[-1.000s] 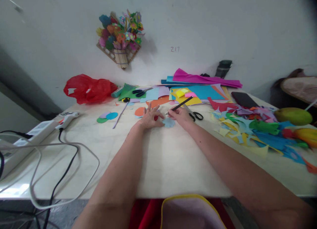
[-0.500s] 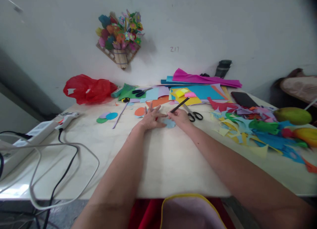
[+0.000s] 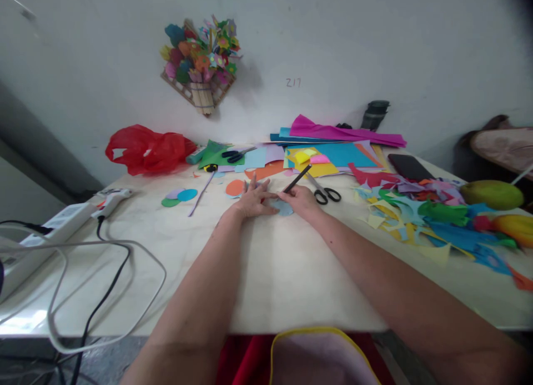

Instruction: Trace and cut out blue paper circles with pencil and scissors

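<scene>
In the middle of the table, a light blue paper circle lies partly under both hands. My left hand is spread open, its fingers pressing on the circle's left side. A dark pencil is gripped in my right hand, slanting up to the right; its tip is hidden by the fingers, close to the circle. Just right of that hand lie black-handled scissors. Behind my left hand is an orange paper circle. Farther left, blue, lilac and green circles overlap.
Colourful paper scraps cover the right side, with a phone behind them. Coloured sheets, a second pair of scissors and a red plastic bag lie along the back. Cables and a power strip occupy the left.
The pencil and my right hand have shifted slightly left over the blue circle. My left hand stays in place, fingers still spread.
</scene>
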`<state>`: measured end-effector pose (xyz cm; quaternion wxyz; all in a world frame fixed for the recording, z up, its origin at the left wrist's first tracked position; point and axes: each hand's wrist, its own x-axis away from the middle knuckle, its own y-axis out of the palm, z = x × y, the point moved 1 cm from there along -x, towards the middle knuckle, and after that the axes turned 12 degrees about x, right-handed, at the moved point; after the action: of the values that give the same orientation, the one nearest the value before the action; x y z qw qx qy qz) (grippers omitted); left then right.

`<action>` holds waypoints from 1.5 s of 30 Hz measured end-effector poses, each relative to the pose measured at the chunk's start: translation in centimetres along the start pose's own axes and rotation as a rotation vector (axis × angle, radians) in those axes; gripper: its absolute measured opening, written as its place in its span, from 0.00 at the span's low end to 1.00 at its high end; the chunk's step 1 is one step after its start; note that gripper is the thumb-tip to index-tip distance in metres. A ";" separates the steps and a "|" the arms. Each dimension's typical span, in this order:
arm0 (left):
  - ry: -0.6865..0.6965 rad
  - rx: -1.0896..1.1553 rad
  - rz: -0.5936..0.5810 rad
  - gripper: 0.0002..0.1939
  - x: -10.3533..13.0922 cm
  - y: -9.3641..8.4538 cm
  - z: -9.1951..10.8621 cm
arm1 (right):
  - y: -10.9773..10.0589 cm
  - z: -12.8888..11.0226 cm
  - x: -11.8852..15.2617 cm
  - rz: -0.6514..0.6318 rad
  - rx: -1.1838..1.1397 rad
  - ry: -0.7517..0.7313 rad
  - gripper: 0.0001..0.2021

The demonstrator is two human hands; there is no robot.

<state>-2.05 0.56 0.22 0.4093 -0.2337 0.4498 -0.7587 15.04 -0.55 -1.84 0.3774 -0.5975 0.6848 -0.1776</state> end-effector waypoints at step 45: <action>-0.009 -0.016 -0.006 0.36 -0.3 0.2 -0.5 | -0.5 -0.9 0.4 -0.047 0.124 0.028 0.13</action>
<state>-2.19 1.01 -0.19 0.4073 -0.2418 0.4531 -0.7552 14.68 -1.23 -1.04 0.3999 -0.5861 0.6636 -0.2370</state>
